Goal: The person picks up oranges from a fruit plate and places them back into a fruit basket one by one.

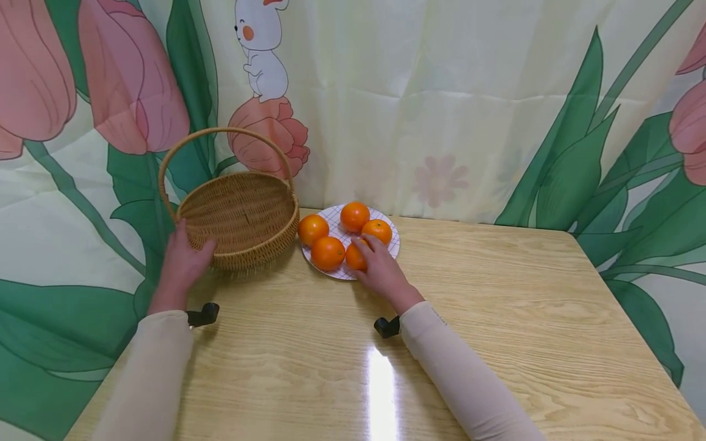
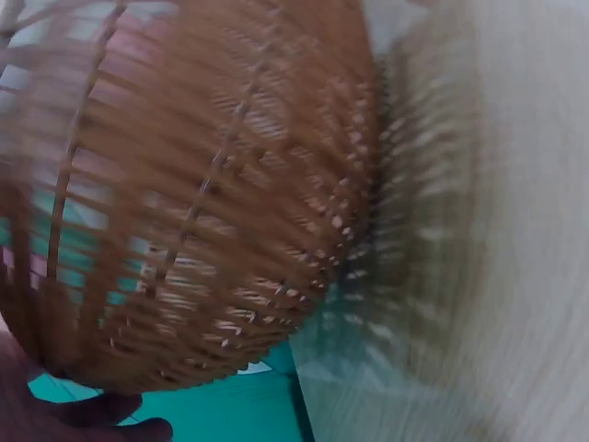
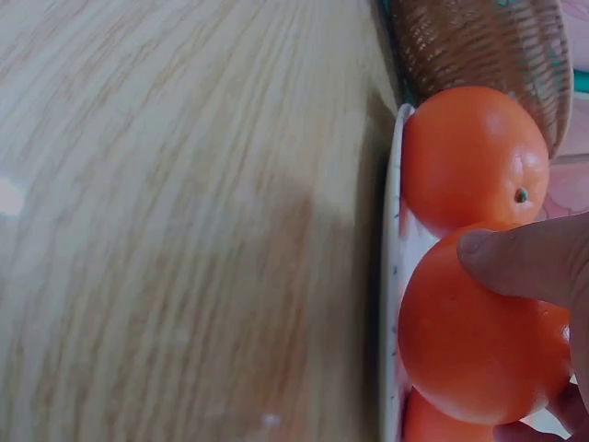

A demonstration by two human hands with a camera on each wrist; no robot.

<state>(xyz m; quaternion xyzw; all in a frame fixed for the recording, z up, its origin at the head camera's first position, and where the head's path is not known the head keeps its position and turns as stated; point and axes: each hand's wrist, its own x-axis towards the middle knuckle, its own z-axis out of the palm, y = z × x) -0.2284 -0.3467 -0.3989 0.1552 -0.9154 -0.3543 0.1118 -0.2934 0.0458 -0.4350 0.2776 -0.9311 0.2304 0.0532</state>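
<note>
My left hand [image 1: 186, 257] grips the near left rim of a brown wicker basket [image 1: 248, 248], which has a tall arched handle and tips toward me. In the left wrist view the woven side [image 2: 230, 184] is blurred by motion, with my thumb and fingers at its lower rim. My right hand [image 1: 380, 269] holds an orange [image 3: 474, 336] at the near right of a white checked plate [image 1: 343, 274], thumb on one side and fingers round the other. Several other oranges [image 1: 328, 253] lie on the plate, close around the held one.
The plate stands right beside the basket on a light wooden table [image 1: 496, 318]. Behind the table's far edge hangs a curtain [image 1: 386, 122] printed with tulips and a rabbit. A black wrist mount [image 1: 387, 327] sits at my right cuff.
</note>
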